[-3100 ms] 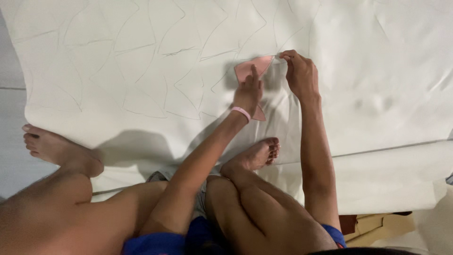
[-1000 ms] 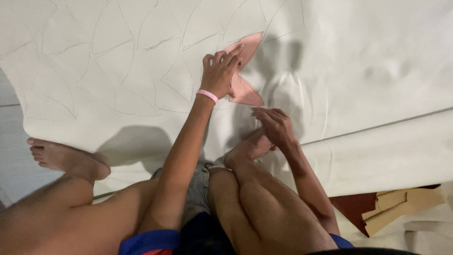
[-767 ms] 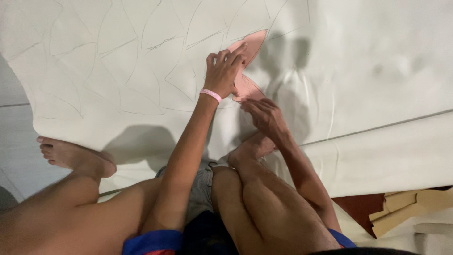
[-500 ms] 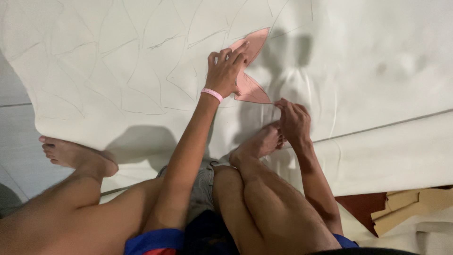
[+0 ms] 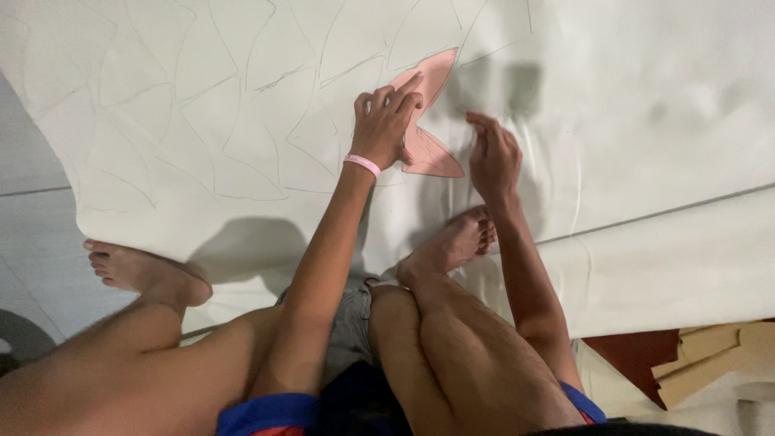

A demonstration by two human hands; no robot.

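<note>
A pink pointed template (image 5: 437, 156) lies on a large white sheet (image 5: 646, 97) that is covered with several traced pencil outlines. My left hand (image 5: 387, 121), with a pink wristband, presses flat on the template's middle, fingers spread. My right hand (image 5: 494, 157) hovers just right of the template's lower tip, fingers curled together. Whether it holds anything is too small to tell. My right foot (image 5: 452, 246) rests on the sheet just below both hands.
My left foot (image 5: 141, 274) sits at the sheet's left edge, by the grey tiled floor (image 5: 32, 234). Brown cardboard pieces (image 5: 710, 355) and a dark red piece (image 5: 638, 351) lie at the lower right, past the sheet's folded edge.
My right hand rose from beside my right foot to just right of the template. My left hand stayed pressed on the template.
</note>
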